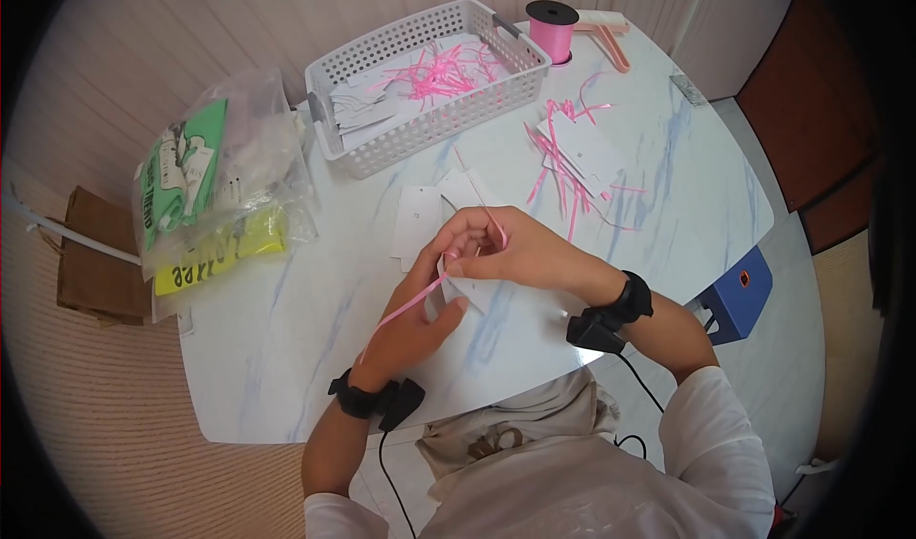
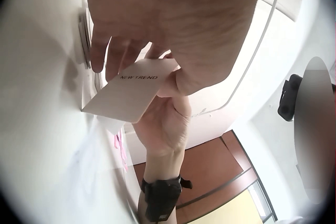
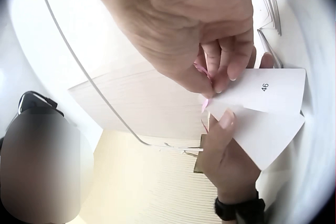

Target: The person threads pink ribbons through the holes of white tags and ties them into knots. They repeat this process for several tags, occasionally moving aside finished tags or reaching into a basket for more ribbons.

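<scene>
Head view — right hand (image 1: 520,251) pinches narrow, flat ribbon (image 1: 417,299).

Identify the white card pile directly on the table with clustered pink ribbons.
The white rectangular card pile nearer the black-topped pink ribbon spool; the white paper cards near the left hand show no such cluster.

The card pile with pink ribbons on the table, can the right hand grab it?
Probably yes: nothing seems to block the right hand from the card pile, but that hand pinches pink ribbon and should let go first.
</scene>
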Action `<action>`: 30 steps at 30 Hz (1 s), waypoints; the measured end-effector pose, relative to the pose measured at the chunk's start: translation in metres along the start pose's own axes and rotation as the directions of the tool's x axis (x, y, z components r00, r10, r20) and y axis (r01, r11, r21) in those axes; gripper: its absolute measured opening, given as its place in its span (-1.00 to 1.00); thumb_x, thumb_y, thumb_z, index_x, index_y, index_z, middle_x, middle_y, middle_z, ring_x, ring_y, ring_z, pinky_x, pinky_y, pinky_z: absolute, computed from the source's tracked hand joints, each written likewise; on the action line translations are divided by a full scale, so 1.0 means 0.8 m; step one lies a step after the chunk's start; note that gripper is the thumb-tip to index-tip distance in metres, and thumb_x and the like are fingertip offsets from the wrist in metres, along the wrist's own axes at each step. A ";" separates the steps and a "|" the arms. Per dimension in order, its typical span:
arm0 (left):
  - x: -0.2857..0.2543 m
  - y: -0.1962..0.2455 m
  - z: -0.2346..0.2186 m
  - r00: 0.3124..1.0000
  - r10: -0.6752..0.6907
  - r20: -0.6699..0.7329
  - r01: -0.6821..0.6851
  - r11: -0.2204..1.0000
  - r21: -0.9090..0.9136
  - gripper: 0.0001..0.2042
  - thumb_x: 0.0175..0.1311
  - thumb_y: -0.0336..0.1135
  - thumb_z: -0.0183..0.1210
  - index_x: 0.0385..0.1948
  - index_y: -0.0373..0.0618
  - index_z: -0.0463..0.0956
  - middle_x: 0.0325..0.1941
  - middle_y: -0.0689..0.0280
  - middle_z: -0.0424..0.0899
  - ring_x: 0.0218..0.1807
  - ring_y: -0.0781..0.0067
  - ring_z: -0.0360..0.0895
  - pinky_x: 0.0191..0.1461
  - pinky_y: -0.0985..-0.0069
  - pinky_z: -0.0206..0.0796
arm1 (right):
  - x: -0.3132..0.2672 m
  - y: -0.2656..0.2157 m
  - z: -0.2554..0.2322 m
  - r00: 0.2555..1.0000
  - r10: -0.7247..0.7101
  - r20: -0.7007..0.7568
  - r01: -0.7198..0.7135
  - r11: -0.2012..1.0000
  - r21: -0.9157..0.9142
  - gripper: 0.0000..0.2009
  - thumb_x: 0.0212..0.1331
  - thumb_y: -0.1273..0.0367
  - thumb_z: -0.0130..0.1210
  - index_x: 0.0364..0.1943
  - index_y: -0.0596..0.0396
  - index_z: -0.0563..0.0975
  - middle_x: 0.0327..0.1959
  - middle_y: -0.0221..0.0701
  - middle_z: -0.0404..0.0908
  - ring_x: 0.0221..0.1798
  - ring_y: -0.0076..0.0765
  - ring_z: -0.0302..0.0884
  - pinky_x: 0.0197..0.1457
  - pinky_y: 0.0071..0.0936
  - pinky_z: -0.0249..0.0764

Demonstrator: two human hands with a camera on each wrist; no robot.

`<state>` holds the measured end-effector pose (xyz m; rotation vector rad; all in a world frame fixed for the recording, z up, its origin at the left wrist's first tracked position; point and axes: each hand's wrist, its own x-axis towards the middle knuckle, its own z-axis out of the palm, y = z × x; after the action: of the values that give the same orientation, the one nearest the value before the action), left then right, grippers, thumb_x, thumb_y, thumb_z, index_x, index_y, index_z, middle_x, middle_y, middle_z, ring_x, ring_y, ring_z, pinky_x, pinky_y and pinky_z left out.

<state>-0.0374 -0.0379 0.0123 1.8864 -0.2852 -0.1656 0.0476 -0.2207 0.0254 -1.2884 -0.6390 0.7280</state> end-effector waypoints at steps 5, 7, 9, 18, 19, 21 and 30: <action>-0.005 0.016 0.012 0.995 -0.056 -0.079 0.061 0.996 0.058 -0.43 0.24 -0.39 0.07 0.29 -0.27 0.09 0.08 0.06 0.48 0.05 0.30 0.47 0.00 0.44 0.32 | -0.005 -0.002 0.010 0.999 -0.046 -0.002 0.046 0.992 -0.116 -0.80 0.15 0.48 0.15 -0.12 0.08 0.53 -0.35 -0.60 0.53 -0.34 -0.75 0.41 -0.26 -0.75 0.29; -0.006 0.020 0.009 0.983 -0.118 -0.137 0.131 0.987 0.090 -0.53 0.29 -0.40 -0.01 0.24 -0.27 0.17 -0.21 0.12 0.60 -0.25 0.39 0.51 -0.21 0.46 0.32 | -0.008 -0.010 0.015 0.996 -0.085 -0.021 0.077 0.961 -0.267 -0.80 0.17 0.53 0.07 -0.12 0.13 0.52 -0.37 -0.57 0.51 -0.37 -0.75 0.41 -0.31 -0.72 0.31; -0.003 0.026 0.004 0.977 -0.180 -0.116 0.194 0.972 0.131 -0.56 0.31 -0.41 -0.04 0.22 -0.27 0.19 -0.31 0.16 0.61 -0.35 0.41 0.51 -0.24 0.48 0.32 | -0.008 -0.007 0.021 0.992 -0.111 -0.063 0.089 0.953 -0.288 -0.79 0.17 0.52 0.05 -0.10 0.13 0.51 -0.40 -0.52 0.49 -0.42 -0.68 0.41 -0.34 -0.67 0.34; -0.004 0.033 0.013 0.991 -0.132 -0.038 0.136 0.976 0.171 -0.61 0.32 -0.43 -0.08 0.19 -0.25 0.26 -0.32 0.20 0.67 -0.39 0.28 0.57 -0.21 0.48 0.37 | -0.013 -0.011 0.026 0.940 -0.270 -0.208 0.137 0.859 -0.493 -0.77 0.16 0.56 -0.03 -0.10 0.13 0.48 -0.34 -0.37 0.43 -0.48 -0.38 0.56 -0.38 -0.45 0.46; -0.004 0.036 0.012 0.985 -0.165 -0.044 0.171 0.964 0.201 -0.61 0.31 -0.42 -0.07 0.18 -0.25 0.26 -0.24 0.15 0.66 -0.30 0.21 0.60 -0.13 0.47 0.38 | -0.014 -0.012 0.027 0.938 -0.281 -0.203 0.149 0.856 -0.495 -0.77 0.14 0.58 -0.01 -0.11 0.13 0.48 -0.33 -0.35 0.44 -0.46 -0.32 0.56 -0.37 -0.43 0.47; -0.006 0.012 0.014 0.997 0.011 -0.077 0.007 0.973 0.231 -0.58 0.29 -0.43 -0.04 0.20 -0.26 0.25 -0.11 0.09 0.60 -0.14 0.18 0.56 0.00 0.44 0.33 | -0.011 -0.004 0.019 0.902 -0.408 -0.141 0.232 0.733 -0.640 -0.78 0.11 0.58 0.02 -0.13 0.13 0.50 -0.32 -0.34 0.44 -0.43 -0.27 0.55 -0.35 -0.41 0.47; 0.002 0.001 -0.009 0.989 0.097 -0.109 -0.125 0.948 -0.292 -0.51 0.39 -0.08 -0.18 0.14 -0.34 0.34 0.24 0.11 0.36 0.25 0.26 0.30 0.32 0.33 0.06 | -0.007 -0.003 0.014 0.823 -0.567 -0.006 0.342 0.505 -0.792 -0.80 0.03 0.55 0.12 -0.21 0.12 0.53 -0.33 -0.34 0.45 -0.30 -0.18 0.49 -0.28 -0.35 0.46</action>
<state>-0.0341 -0.0317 0.0159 1.5691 -0.2851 -0.0405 0.0360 -0.2188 0.0297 -1.8416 -1.0817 -0.2490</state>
